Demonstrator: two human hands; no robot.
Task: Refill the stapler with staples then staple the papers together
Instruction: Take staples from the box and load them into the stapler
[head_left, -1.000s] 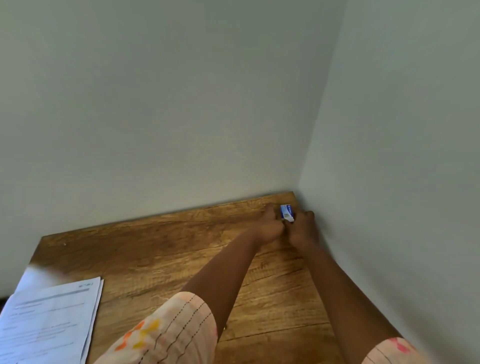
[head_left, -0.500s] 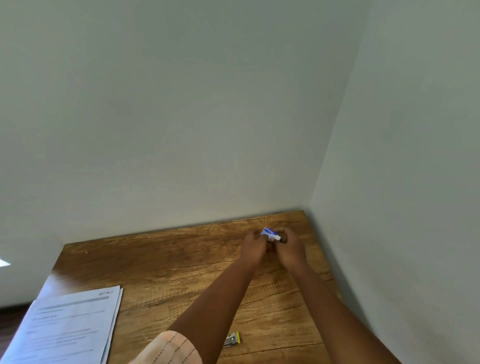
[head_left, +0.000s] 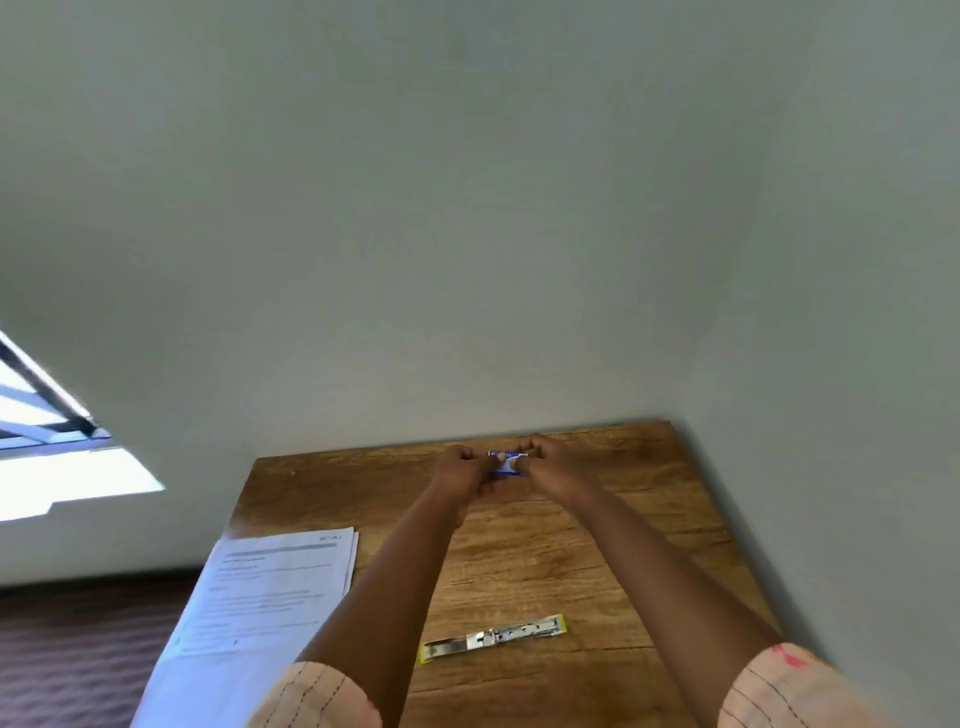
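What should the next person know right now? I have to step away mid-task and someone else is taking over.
Left hand and right hand: both hold the small blue staple box between them, above the far end of the table.
Stapler: lies opened out flat near the front of the table, between the arms, untouched.
Papers: stacked at the table's left edge, apart from the stapler.
Done: box picked up, stapler opened.
Left: take out staples, load and close the stapler, staple the papers. Whether the box is open cannot be told.

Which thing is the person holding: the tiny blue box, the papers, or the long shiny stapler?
The tiny blue-and-white box. Both hands pinch it near the wall, while the stapler and papers lie untouched on the table.
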